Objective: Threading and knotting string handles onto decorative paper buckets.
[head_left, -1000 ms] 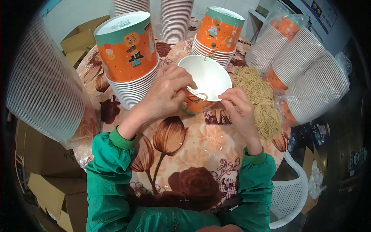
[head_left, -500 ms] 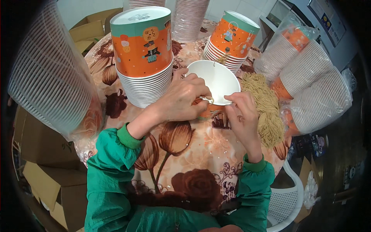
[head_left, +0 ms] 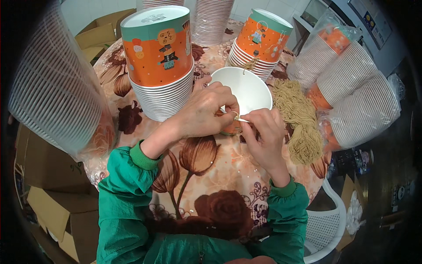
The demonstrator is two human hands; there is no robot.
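Note:
A white-lined orange paper bowl [head_left: 244, 90] sits tilted on the flowered tablecloth [head_left: 206, 171], its open mouth facing me. My left hand [head_left: 204, 112] grips its near rim with thumb and fingers. My right hand [head_left: 263, 132] pinches a tan string [head_left: 239, 118] at that rim, touching my left fingers. More tan string [head_left: 248, 65] hangs over the far rim. A pile of tan string bundles [head_left: 299, 119] lies just right of the bowl.
Two upside-down stacks of orange paper bowls [head_left: 160, 61] [head_left: 259, 39] stand behind the bowl. Bagged bowl stacks lie at the left [head_left: 52, 88] and right [head_left: 356, 97]. Cardboard boxes [head_left: 52, 207] sit on the floor at left, a white plastic chair [head_left: 325, 229] at lower right.
Both hands have closed together at the bowl's near rim. My right hand moved left from the string pile side and now pinches the string against the rim.

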